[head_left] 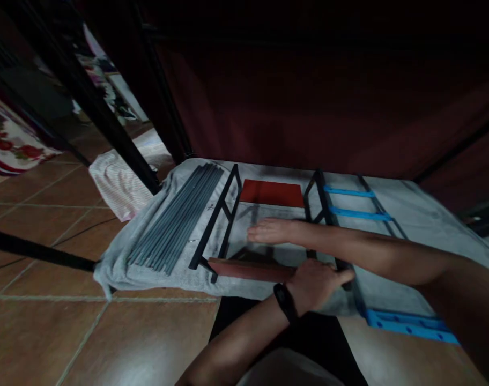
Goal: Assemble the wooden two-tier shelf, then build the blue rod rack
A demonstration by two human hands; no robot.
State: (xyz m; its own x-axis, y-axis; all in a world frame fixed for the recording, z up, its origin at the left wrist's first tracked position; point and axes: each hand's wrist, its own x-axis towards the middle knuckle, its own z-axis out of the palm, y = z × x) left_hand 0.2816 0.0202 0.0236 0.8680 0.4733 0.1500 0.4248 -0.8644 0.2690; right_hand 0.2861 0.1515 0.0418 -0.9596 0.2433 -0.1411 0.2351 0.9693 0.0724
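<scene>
My left hand (319, 283), with a black band on its wrist, is closed around the right end of a red-brown board (250, 269), where the board meets a black metal side frame (323, 201). My right hand (271, 231) reaches in from the right. Its fingers are stretched out flat and point left, just above the grey cloth (413, 214) between the two frames, and it holds nothing. A second black side frame (216, 222) stands at the board's left end. Another red-brown board (272, 193) lies farther back between the frames.
A bundle of several grey rods (176, 217) lies on the cloth's left part. Blue rungs (359, 214) and a blue bracket (409, 324) sit to the right. Around the cloth are brown floor tiles (47, 332), black poles (91, 102), a striped cloth (118, 185) and a dark red curtain (309, 107) behind.
</scene>
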